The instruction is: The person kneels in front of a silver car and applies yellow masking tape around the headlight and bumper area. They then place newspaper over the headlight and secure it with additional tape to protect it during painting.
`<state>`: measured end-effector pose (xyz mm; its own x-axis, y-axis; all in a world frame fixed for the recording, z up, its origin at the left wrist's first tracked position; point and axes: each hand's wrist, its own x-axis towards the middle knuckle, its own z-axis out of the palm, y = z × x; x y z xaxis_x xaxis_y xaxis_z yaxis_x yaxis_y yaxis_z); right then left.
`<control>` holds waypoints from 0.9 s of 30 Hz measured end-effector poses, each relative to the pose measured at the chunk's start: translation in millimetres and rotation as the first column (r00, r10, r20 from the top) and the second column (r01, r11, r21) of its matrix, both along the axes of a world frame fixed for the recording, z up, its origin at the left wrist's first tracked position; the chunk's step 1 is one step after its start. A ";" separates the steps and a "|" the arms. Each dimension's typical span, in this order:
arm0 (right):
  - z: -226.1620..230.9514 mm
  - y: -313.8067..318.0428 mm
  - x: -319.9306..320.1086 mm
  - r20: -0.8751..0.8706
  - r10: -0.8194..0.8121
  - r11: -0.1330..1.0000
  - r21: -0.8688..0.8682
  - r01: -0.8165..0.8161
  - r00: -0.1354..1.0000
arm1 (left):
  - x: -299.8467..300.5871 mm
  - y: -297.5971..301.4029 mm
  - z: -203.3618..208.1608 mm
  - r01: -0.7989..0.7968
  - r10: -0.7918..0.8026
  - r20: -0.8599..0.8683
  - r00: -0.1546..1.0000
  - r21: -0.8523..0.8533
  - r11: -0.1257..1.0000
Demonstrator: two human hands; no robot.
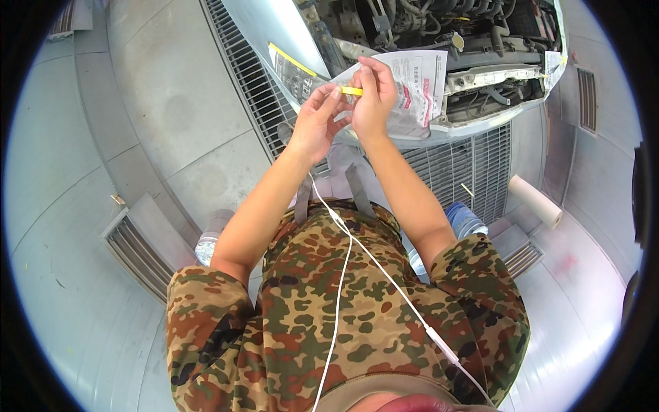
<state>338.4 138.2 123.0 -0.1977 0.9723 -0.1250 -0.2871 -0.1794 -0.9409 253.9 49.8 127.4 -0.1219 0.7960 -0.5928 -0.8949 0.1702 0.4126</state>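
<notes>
My left hand [318,123] and my right hand [375,99] meet in front of the car's open front end. Between them shows a short length of yellow tape [351,90]. Fingertips of my left hand pinch its left end, while my right hand closes around its other side. Whether a whole roll sits inside the right hand is hidden. Behind the hands, a printed paper sheet [419,82] covers part of the front panel. Another strip of yellow tape [292,59] runs along the edge of a dark printed piece at the left.
The open engine bay [473,41] lies beyond the sheet. Floor grating [453,165] runs beneath the car's front. At right are a white paper roll [535,201] and a blue container [465,220]; a clear container [211,237] stands left. White cords [351,237] hang over my chest.
</notes>
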 end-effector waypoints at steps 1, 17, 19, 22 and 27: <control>3.8 -1.2 0.4 0.003 0.008 0.998 0.055 -0.008 1.000 | 1.2 -0.5 3.4 -0.008 0.009 -0.035 0.999 0.025 1.000; 90.6 1.3 16.2 -0.078 0.087 0.603 0.798 0.010 0.993 | 18.1 -15.5 79.2 -0.001 0.131 -0.347 0.929 0.352 0.936; 98.4 -0.5 18.3 -0.090 0.102 0.575 0.818 0.015 0.991 | 18.2 -18.5 86.7 0.002 0.170 -0.377 0.910 0.414 0.910; 108.4 -1.3 24.0 -0.082 0.135 0.538 0.843 -0.004 0.988 | 23.6 -22.1 96.8 -0.030 0.229 -0.376 0.898 0.466 0.884; 127.3 -5.5 32.7 0.034 0.160 0.472 0.875 -0.107 0.987 | 26.0 -25.9 106.0 -0.055 0.251 -0.297 0.921 0.539 0.841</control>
<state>371.2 132.7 250.3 -0.3141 0.5361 0.7836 -0.3808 0.6849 -0.6212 279.9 24.0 233.4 -0.3843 0.9232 -0.0024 -0.6750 -0.2792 0.6829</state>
